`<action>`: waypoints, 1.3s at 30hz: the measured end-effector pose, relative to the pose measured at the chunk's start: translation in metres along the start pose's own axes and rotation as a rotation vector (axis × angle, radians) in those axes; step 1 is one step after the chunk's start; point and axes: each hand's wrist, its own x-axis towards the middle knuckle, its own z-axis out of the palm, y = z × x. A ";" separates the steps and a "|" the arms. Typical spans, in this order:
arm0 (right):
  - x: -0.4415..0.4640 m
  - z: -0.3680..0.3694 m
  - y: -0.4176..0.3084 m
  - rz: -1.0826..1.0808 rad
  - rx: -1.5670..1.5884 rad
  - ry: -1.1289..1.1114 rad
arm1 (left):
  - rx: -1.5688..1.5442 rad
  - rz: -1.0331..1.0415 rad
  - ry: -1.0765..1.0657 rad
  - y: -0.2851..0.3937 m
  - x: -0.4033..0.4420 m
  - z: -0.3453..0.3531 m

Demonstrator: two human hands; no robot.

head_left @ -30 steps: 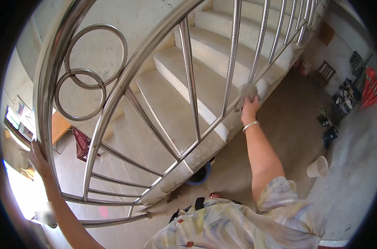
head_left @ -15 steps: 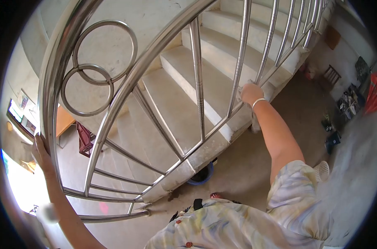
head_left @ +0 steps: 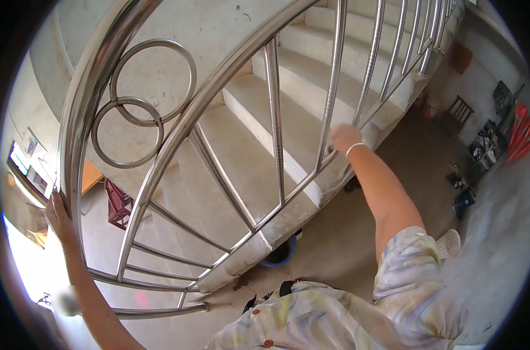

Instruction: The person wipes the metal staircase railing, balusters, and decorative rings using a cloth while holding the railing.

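Observation:
A polished steel stair railing (head_left: 177, 131) curves in front of me, with two linked rings between its upper rails. At the far left, my left hand (head_left: 59, 217) grips the outer handrail (head_left: 72, 140), fingers against its side. My right hand (head_left: 345, 139), a pale bangle (head_left: 354, 147) at its wrist, is closed beside a slender baluster (head_left: 330, 99), just above the sloping lower rail (head_left: 294, 193). It is slightly blurred. The grey cloth seen in it a moment earlier is mostly hidden behind the fingers now.
Concrete steps (head_left: 259, 131) rise behind the balusters. Below the stair edge stands a blue basin (head_left: 280, 255). On the right are a white basket (head_left: 448, 242), a small dark chair (head_left: 460, 109) and a red folded item (head_left: 518, 137). A maroon folding chair (head_left: 118, 201) stands beyond the railing at left.
My right hand has shifted down and left along the railing to the baluster, and the hanging end of the cloth has gone out of sight. My left hand stays on the handrail.

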 end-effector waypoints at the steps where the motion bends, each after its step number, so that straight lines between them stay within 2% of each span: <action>1: 0.003 0.000 0.007 0.049 -0.070 0.098 | 0.013 0.010 0.012 0.001 -0.001 0.000; 5: -0.008 0.028 0.018 -0.002 -0.091 0.145 | 0.037 0.023 0.050 0.000 -0.003 0.002; 7: -0.037 0.046 0.011 0.038 0.231 0.449 | 0.043 0.016 0.052 -0.006 0.000 -0.004; 10: -0.086 0.084 -0.018 0.012 0.501 0.421 | 0.102 0.014 -0.017 -0.011 0.000 -0.008; 12: -0.099 0.106 -0.027 -0.017 0.582 0.400 | 0.049 -0.081 0.044 -0.007 0.001 -0.004; 14: -0.104 0.112 -0.030 -0.055 0.789 0.263 | 0.073 -0.047 0.055 -0.005 0.001 -0.003; 15: -0.105 0.104 -0.031 -0.054 0.791 0.263 | 0.092 -0.019 0.069 -0.004 0.001 -0.002; 17: -0.110 0.066 -0.035 -0.137 0.828 0.044 | 0.101 -0.006 0.071 0.001 0.000 0.001; 18: -0.112 0.051 -0.043 -0.141 0.826 0.040 | 0.111 0.007 0.075 0.003 0.000 0.001; 20: -0.111 0.028 -0.068 -0.323 0.661 0.174 | 0.101 0.001 0.063 -0.003 0.001 -0.001; 21: -0.104 0.026 -0.080 -0.328 0.661 0.170 | 0.090 0.000 0.050 -0.005 0.003 -0.002; 23: -0.082 0.030 -0.098 -0.357 0.297 0.256 | 0.052 -0.002 0.043 0.004 0.001 0.001; 24: -0.069 0.039 -0.100 -0.364 0.301 0.257 | 0.026 0.003 0.050 0.002 0.002 0.003; 26: -0.039 0.061 -0.107 -0.375 0.026 0.255 | -0.001 0.024 0.038 0.007 0.000 0.005; 27: -0.031 0.066 -0.109 -0.384 0.029 0.256 | 0.018 -0.017 0.040 0.018 -0.003 0.007; 29: -0.022 0.080 -0.111 -0.293 -0.222 -0.059 | 0.006 0.035 0.000 0.016 -0.002 0.006; 30: -0.019 0.087 -0.113 -0.296 -0.225 -0.063 | 0.007 0.029 0.000 0.015 -0.001 0.006; 32: -0.015 0.101 -0.117 -0.284 -0.019 -0.196 | -0.003 0.021 -0.022 0.013 -0.001 0.003; 33: -0.018 0.101 -0.121 -0.286 -0.023 -0.196 | -0.003 0.017 -0.020 0.012 -0.001 0.001; 35: -0.035 0.104 -0.125 -0.425 0.274 -0.182 | 0.106 0.051 0.011 0.012 -0.001 0.002; 36: -0.040 0.114 -0.125 -0.418 0.270 -0.183 | 0.099 0.050 0.008 0.013 -0.002 0.003; 38: -0.048 0.140 -0.125 -0.360 0.543 -0.167 | 0.060 0.038 0.039 0.014 -0.001 0.005; 39: -0.058 0.142 -0.121 -0.354 0.545 -0.159 | 0.054 0.046 0.038 0.010 0.000 0.004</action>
